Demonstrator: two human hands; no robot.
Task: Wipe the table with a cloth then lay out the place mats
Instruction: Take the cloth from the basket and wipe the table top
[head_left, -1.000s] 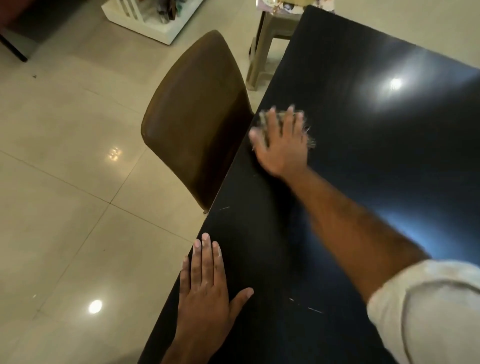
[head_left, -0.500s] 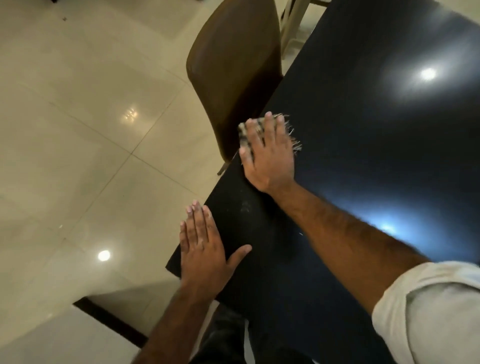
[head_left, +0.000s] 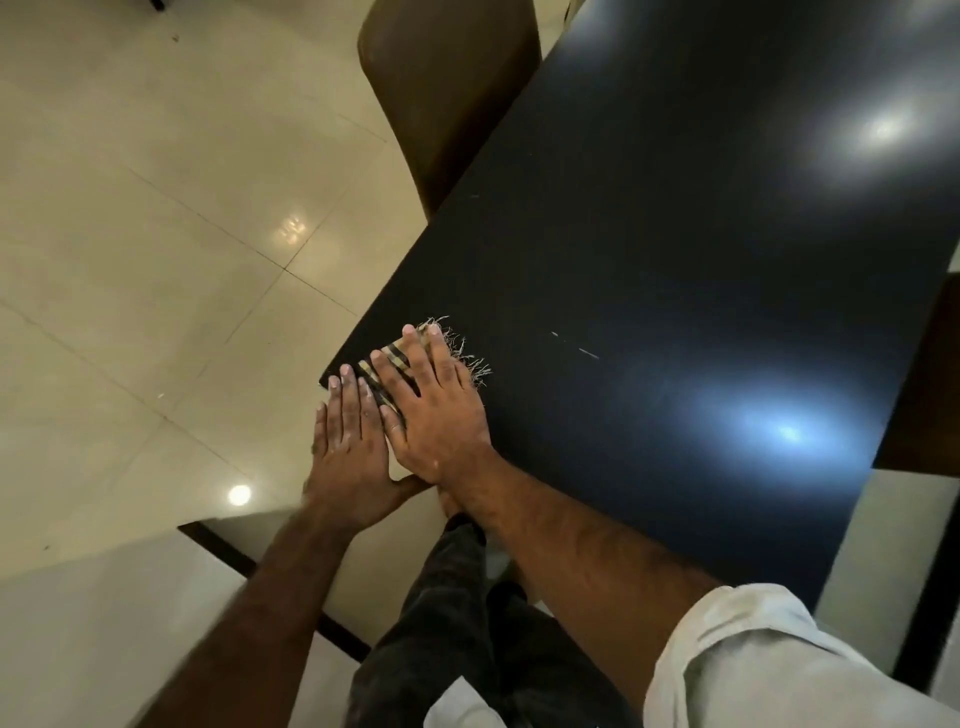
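Observation:
A glossy black table (head_left: 675, 249) fills the right of the view. At its near left corner lies a small striped cloth (head_left: 395, 358) with frayed fringe. My right hand (head_left: 436, 410) presses flat on the cloth, fingers spread over it. My left hand (head_left: 348, 447) lies beside it at the corner's edge, fingers straight and together, its fingertips touching the cloth's left side. Most of the cloth is hidden under my right hand. No place mats are in view.
A brown chair (head_left: 447, 88) stands pushed against the table's left edge, beyond the corner. Pale glossy floor tiles (head_left: 156, 234) spread to the left. A few light specks (head_left: 587, 353) lie on the tabletop right of the cloth. My dark trouser legs (head_left: 467, 623) are below the corner.
My right hand has dragged the cloth along the table's left edge toward me, down to the near corner. My left hand now meets it at the corner's edge.

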